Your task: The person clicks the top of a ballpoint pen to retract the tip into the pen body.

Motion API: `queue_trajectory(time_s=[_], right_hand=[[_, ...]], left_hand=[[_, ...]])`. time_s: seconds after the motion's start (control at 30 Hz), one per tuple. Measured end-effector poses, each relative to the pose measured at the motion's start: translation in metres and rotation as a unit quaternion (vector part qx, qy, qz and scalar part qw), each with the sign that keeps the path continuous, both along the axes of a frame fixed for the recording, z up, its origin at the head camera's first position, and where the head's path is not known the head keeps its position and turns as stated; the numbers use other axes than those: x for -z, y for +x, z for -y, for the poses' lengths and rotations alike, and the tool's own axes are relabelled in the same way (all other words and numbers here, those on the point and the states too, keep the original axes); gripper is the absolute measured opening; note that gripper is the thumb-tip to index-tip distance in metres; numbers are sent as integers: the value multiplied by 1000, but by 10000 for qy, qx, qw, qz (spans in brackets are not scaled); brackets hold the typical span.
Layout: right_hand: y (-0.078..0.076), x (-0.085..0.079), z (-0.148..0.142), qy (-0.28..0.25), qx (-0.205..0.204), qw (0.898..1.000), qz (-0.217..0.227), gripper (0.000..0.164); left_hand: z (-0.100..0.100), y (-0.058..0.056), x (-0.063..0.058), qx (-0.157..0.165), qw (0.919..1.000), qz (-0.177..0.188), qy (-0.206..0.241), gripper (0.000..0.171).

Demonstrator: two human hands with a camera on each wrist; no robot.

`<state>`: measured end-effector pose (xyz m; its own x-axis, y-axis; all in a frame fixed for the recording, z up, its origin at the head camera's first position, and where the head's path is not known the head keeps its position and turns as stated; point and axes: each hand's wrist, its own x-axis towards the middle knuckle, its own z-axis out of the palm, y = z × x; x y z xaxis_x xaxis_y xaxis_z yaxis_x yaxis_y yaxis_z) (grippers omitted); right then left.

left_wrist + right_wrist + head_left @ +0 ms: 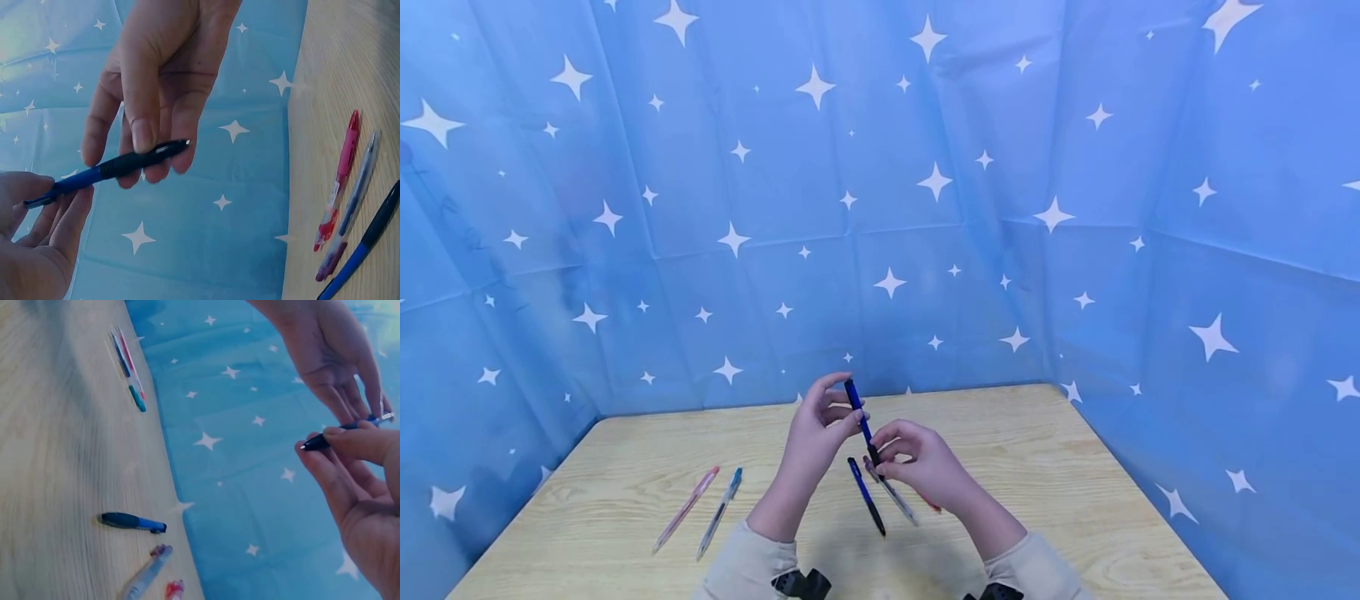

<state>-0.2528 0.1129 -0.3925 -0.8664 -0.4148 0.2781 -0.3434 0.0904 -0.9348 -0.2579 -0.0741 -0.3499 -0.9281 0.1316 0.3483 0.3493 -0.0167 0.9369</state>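
Both hands hold one blue pen [858,408] with a black grip above the table. My left hand [817,429] pinches it near its clicker end, thumb on one side and fingers on the other. Lower down, my right hand [922,462] pinches the black grip between thumb and fingers, and the pen tip [304,447] pokes out past them. Below the hands lies a second blue pen [867,496] with a black grip. Beside it are a clear pen with purple parts [350,203] and a red pen [338,181], partly hidden by the right hand in the head view.
Left of the hands, a pink pen [687,508] and a clear pen with a teal end [720,512] lie side by side. The wooden table [625,467] meets a blue curtain [850,208] with white stars at its back and sides.
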Motion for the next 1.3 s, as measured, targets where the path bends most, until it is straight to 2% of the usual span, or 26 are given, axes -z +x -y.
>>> queue_trajectory(time_s=[0.27, 0.5, 0.7, 1.3], right_hand=[[6, 2, 7, -187, -45, 9996, 221, 24], [12, 0, 7, -166, -155, 9996, 143, 23], [13, 0, 6, -228, -321, 9991, 140, 24], [15, -3, 3, -78, -639, 9979, 51, 27]], left_hand=[[3, 4, 1, 95, 9994, 109, 327, 45], [8, 7, 1, 342, 9987, 39, 381, 39], [10, 10, -1, 522, 9975, 130, 461, 38], [13, 11, -1, 614, 9970, 241, 401, 37]])
